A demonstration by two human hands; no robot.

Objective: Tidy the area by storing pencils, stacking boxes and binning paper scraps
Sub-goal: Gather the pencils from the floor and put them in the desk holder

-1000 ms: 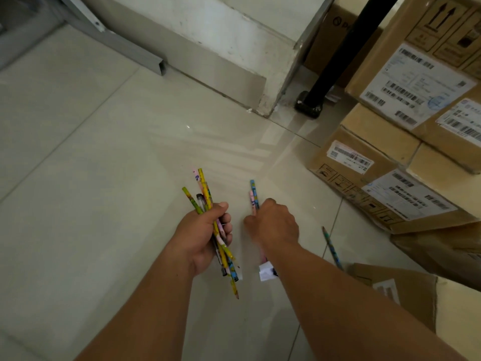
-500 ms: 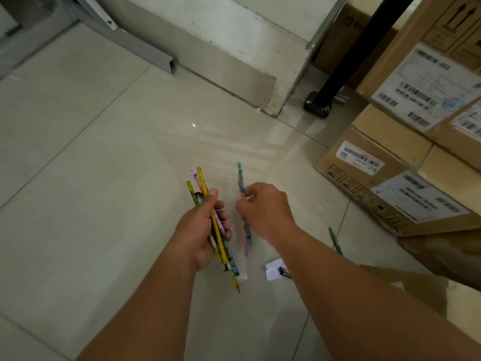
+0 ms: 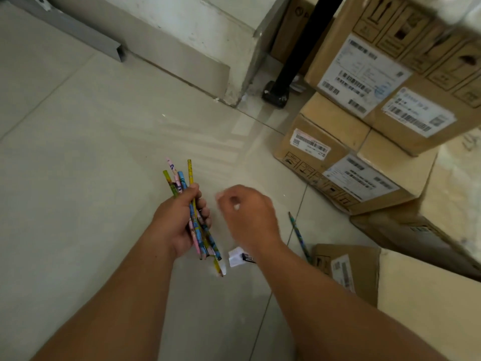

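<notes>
Gripping a fanned bundle of thin, brightly printed wooden pencils [image 3: 190, 175] round its middle, the left hand [image 3: 171, 222] has thumb and fingers curled about the shafts, whose ends stick out above and below the fist at differing angles. The right hand [image 3: 250, 214] hovers just beside it over the pale glossy tiled floor [image 3: 78, 152]. It is blurred and its fingers are bent inward, so I cannot tell whether it pinches anything. 1 more blue-green patterned pencil [image 3: 299, 235] lies loose on the floor to the right, its near end by a flattened brown cardboard box [image 3: 348, 269]. A small white paper scrap [image 3: 234, 256] lies beneath the wrists, touching a small dark object [image 3: 247, 257] too small to identify. These pencils are probably light, stiff and smooth-lacquered, so they would slide past each other in a loose fist. Squaring the bundle and squeezing at mid-length should hold them. The loose pencil lies flat on a hard, slick surface and may roll, so pinching the shaft near its middle with fingertips, or tipping up 1 end first, looks best. The scrap would be flimsy and need only a light pinch at an edge.
</notes>
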